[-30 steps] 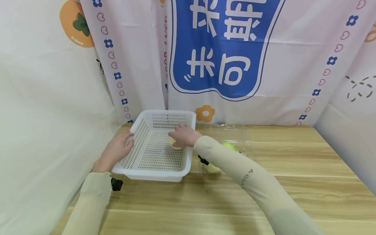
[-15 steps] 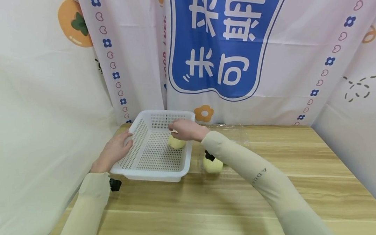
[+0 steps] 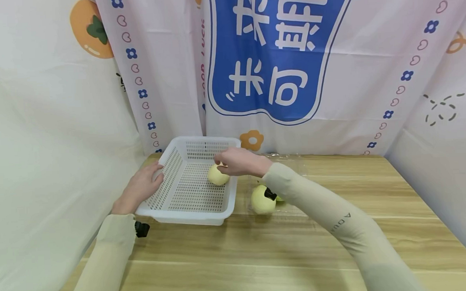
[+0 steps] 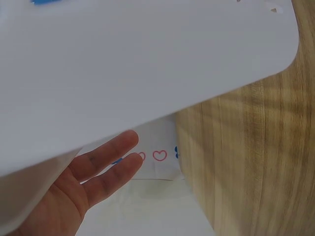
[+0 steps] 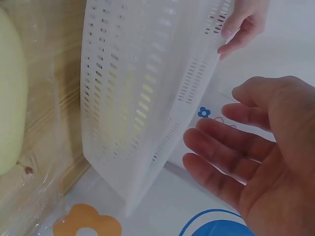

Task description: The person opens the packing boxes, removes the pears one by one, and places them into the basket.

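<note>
A white perforated plastic basket (image 3: 197,217) stands on the table, with a pale yellow-green round fruit (image 3: 217,176) inside near its right wall. At the basket's left rim rests my left hand (image 3: 140,187), its visible fingers nearly straight. Above the fruit and the right rim hovers my right hand (image 3: 241,161). Its loosely bent fingers hold nothing in the right wrist view. Right of the basket, another pale round fruit (image 3: 262,200) sits in a clear plastic package (image 3: 292,160). A greener fruit (image 3: 280,199) behind it is mostly hidden by my forearm.
Wood-grain table (image 3: 207,264) extends in front and to the right. A printed cloth (image 3: 333,115) hangs directly behind the basket, and a white cloth wall (image 3: 61,148) rises close on the left.
My right hand has let go of the round fruit inside the basket, then lifted and drawn back to the right. The packaged fruit shows more now. My left hand stays at the rim.
</note>
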### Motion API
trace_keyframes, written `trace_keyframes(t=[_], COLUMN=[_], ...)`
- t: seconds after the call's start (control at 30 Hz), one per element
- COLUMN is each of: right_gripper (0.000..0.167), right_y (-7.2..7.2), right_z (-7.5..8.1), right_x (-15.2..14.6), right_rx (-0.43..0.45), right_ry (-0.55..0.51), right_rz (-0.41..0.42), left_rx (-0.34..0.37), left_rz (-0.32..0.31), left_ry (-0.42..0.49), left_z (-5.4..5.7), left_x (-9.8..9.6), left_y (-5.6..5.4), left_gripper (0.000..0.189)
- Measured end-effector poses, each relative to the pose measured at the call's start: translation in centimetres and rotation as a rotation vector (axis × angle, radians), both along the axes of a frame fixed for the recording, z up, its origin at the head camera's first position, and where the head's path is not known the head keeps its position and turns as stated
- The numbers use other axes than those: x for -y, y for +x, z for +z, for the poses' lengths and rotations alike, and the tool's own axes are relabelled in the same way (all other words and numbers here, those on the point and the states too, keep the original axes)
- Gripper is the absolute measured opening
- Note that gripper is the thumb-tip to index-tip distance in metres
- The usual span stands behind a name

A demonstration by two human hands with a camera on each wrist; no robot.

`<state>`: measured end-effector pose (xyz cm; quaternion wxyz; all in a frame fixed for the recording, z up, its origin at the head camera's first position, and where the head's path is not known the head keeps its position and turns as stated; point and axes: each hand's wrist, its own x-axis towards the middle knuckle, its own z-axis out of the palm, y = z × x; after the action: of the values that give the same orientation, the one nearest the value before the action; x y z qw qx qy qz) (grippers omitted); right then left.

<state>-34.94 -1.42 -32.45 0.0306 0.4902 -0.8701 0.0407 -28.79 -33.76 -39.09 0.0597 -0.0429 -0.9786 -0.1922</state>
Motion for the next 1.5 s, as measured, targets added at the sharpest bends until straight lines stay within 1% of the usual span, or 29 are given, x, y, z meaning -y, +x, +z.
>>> trace_keyframes(t=[0.17, 0.33, 0.5, 0.7, 0.8, 0.97, 1.17, 1.23, 1.33, 1.4, 1.5], right_gripper=[0.014, 0.012, 0.012, 0.011, 0.012, 0.020, 0.036, 0.038, 0.038, 0.039, 0.040], right_y=[0.4, 0.9, 1.2, 1.4, 1.7, 2.3, 2.6, 2.6, 2.7, 2.8, 3.0], right_z=[0.3, 0.2, -0.2, -0.9, -1.1, -1.4, -2.2, -2.5, -2.9, -3.0, -3.0], right_x=[-1.3, -2.4, -3.2, -4.1, -4.7, -5.9, -7.5, -8.0, -8.6, -9.0, -9.7], right_rx=[0.027, 0.049, 0.041, 0.009, 0.009, 0.038, 0.000, -0.021, -0.030, -0.022, 0.016], right_ry=[0.000, -0.001, -0.016, -0.024, -0.021, -0.004, -0.018, -0.026, -0.020, -0.014, -0.013], right_rz=[-0.031, -0.037, -0.026, -0.001, -0.005, -0.018, -0.005, -0.009, -0.022, -0.029, -0.059], left_rx=[-0.005, -0.008, -0.009, -0.007, -0.010, -0.024, -0.021, -0.016, -0.015, -0.016, -0.010], left_rz=[-0.001, -0.010, -0.004, 0.005, 0.005, -0.008, -0.003, 0.001, 0.003, 0.006, 0.010], left_ry=[0.008, -0.004, -0.011, -0.008, -0.010, -0.012, -0.013, -0.016, -0.015, -0.013, -0.003], left_z=[-0.2, -0.2, -0.2, -0.2, -0.2, -0.2, -0.2, -0.2, -0.2, -0.2, -0.1], left_x=[0.0, 0.2, 0.3, 0.3, 0.3, 0.2, 0.2, 0.2, 0.2, 0.1, 0.0], left_y=[-0.1, 0.1, 0.3, 0.4, 0.5, 0.3, 0.2, 0.1, 0.2, 0.2, 0.1], left_gripper=[0.050, 0.050, 0.050, 0.049, 0.050, 0.049, 0.049, 0.049, 0.049, 0.048, 0.049])
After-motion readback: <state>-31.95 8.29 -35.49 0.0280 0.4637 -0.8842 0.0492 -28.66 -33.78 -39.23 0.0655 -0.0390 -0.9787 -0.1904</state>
